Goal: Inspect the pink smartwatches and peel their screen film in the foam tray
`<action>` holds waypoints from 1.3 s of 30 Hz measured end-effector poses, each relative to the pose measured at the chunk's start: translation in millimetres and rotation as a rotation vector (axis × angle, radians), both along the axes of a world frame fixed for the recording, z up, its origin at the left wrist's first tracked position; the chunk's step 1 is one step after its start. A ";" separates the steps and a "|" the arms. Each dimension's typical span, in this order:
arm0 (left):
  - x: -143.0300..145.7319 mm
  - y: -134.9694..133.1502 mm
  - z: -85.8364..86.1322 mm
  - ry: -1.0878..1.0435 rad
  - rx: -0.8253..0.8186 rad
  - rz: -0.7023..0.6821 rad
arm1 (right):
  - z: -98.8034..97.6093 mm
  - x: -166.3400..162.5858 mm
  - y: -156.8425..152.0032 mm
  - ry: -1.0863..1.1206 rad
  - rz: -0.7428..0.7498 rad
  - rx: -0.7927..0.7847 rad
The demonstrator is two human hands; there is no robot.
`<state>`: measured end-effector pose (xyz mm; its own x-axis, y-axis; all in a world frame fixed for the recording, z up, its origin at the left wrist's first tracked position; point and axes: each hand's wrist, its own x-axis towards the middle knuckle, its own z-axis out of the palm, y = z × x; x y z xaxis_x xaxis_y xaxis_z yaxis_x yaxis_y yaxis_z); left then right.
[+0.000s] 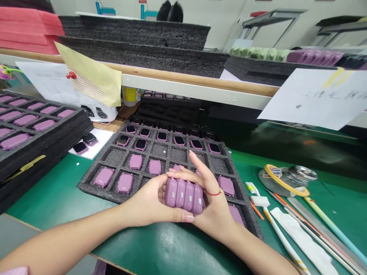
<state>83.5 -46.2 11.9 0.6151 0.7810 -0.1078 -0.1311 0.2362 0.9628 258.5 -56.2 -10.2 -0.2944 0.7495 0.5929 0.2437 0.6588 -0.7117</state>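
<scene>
My left hand [150, 202] and my right hand [213, 198] together clasp a row of several purple watch bodies [185, 194], stood on edge side by side. My left thumb runs under the row and the fingers wrap behind it. The right hand presses the row's far end, its index finger raised. Both hands hover over the front edge of a dark foam tray [114, 154] with square cells. Purple watch bodies lie face down in the tray's near cells [125, 182], and face up with dark screens in the back rows [162, 136].
A stack of foam trays with purple bodies [34, 133] stands at the left. Two watch bodies lie on white paper [86, 142]. At the right are a tape roll [282, 179], a metal dish [299, 173], a brush and rulers [304, 225]. A shelf with foam sheets runs above.
</scene>
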 end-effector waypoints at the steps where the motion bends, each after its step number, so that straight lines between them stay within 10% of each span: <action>1: 0.2 -0.3 0.2 -0.007 -0.001 -0.002 | 0.2 0.1 0.2 -0.002 0.003 0.001; 25: -12.3 0.0 -7.8 -0.133 -0.049 -0.125 | 3.0 1.8 0.2 -0.041 0.053 0.062; 39: -4.3 -6.7 -8.3 0.005 0.161 0.063 | 7.2 -3.5 -2.5 -0.124 0.046 0.111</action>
